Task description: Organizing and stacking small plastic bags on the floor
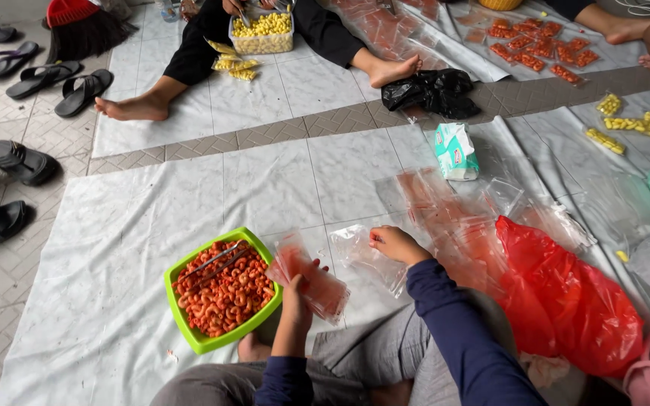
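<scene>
head view: my left hand has its grip closed on a stack of small clear bags just at 3 o'clock of the green tray, while my right hand pinches one clear bag flat on the floor sheet. judging by the tray full of orange snacks with tongs lying idle, filling has barely begun. whether any bag in the stack is filled, i can't make out.
</scene>
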